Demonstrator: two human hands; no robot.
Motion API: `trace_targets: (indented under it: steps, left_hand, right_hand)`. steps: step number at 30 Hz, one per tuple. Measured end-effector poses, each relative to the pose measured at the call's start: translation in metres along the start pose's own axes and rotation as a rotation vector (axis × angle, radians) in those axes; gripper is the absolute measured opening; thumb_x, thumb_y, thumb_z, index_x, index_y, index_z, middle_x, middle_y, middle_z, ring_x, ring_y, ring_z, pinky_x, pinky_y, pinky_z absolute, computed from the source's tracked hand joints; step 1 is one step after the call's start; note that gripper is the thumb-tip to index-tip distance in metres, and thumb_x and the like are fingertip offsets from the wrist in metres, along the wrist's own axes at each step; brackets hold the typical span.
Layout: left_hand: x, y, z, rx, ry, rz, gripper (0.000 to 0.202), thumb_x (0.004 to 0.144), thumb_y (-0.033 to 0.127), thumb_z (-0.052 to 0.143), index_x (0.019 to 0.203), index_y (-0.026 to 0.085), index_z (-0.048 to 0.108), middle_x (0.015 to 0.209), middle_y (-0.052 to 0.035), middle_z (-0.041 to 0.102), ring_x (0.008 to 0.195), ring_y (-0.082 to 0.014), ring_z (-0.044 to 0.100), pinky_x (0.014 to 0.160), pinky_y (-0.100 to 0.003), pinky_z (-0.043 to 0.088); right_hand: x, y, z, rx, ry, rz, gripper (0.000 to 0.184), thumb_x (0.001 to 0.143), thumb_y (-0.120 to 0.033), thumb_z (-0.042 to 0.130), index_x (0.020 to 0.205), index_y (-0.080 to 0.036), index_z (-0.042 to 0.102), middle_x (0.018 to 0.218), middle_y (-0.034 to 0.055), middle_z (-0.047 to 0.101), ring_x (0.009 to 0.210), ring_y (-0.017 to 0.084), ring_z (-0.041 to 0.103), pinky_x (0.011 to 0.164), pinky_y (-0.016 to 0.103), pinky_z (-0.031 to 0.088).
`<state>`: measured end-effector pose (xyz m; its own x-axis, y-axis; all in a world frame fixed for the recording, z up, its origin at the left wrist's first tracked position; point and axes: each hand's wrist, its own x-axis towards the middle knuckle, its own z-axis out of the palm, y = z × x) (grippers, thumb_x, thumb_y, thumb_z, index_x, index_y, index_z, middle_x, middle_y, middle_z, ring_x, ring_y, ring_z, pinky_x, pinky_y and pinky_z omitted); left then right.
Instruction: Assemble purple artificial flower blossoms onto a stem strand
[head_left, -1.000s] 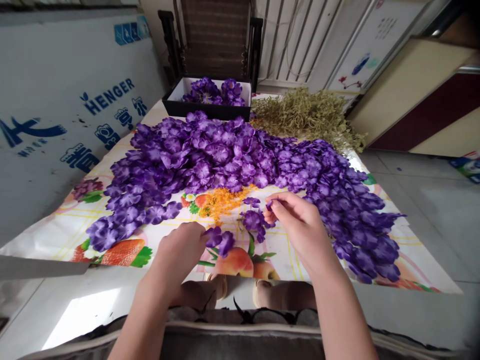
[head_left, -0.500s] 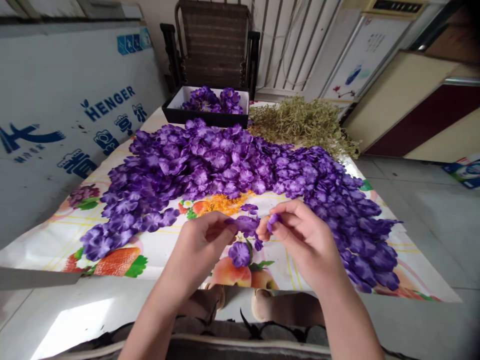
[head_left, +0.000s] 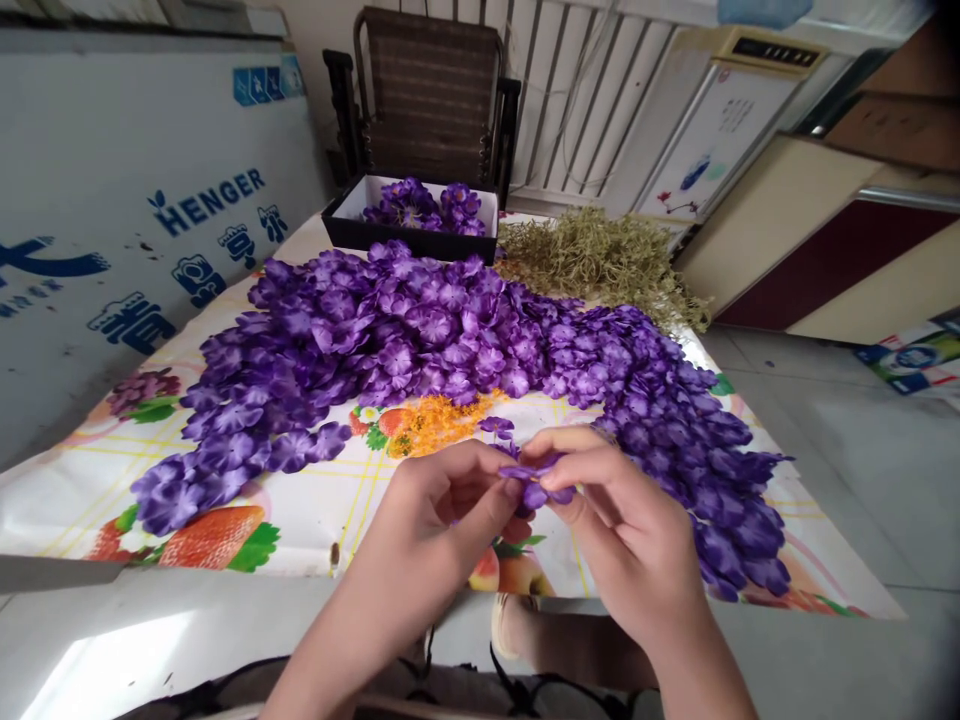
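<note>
My left hand (head_left: 435, 520) and my right hand (head_left: 622, 520) meet above the near edge of the fruit-print cloth (head_left: 315, 500). Both pinch the same small purple fabric flower (head_left: 534, 480), fingertips touching over it. Beyond the hands lies a big curved heap of purple fabric flowers (head_left: 420, 340). A small patch of orange flower centres (head_left: 435, 412) sits inside the curve, just past my fingers. A single loose purple flower (head_left: 496, 426) lies near the orange patch.
A black box (head_left: 409, 232) holding more purple flowers stands at the far end. A pile of dry yellow-green stems (head_left: 600, 258) lies to its right. A dark chair (head_left: 431, 95) stands behind, a white printed panel (head_left: 142, 200) to the left, tiled floor (head_left: 847, 430) on the right.
My hands rose off the cloth and came together. The left hand brought up a purple flower, and the right hand now pinches it as well. The view tilted slightly downward.
</note>
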<state>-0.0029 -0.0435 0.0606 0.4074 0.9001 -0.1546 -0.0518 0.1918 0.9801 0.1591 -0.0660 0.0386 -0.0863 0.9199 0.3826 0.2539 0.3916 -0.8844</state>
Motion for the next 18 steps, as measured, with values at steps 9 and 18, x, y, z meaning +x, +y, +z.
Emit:
trace_targets:
  steps: [9,18]
  left_hand:
    - [-0.008,0.0,-0.002,-0.156,-0.116,-0.026,0.015,0.091,0.029,0.054,0.085,0.016,0.055,0.069,-0.0002,0.062,0.063,-0.0108,0.061,0.061,-0.019,0.049]
    - [-0.01,-0.002,-0.004,-0.02,-0.071,0.013,0.016,0.092,0.029,0.051,0.083,0.016,0.054,0.066,0.0002,0.06,0.059,-0.0108,0.06,0.057,-0.019,0.047]
  right_hand:
    - [-0.003,-0.01,0.01,-0.079,0.154,-0.074,0.022,0.087,-0.012,0.055,0.085,-0.031,0.063,0.07,-0.0021,0.063,0.064,0.017,0.061,0.057,0.028,0.05]
    - [-0.006,-0.009,0.013,-0.114,0.069,-0.025,0.02,0.086,-0.007,0.054,0.084,-0.026,0.058,0.085,-0.0002,0.062,0.083,0.016,0.061,0.069,0.027,0.049]
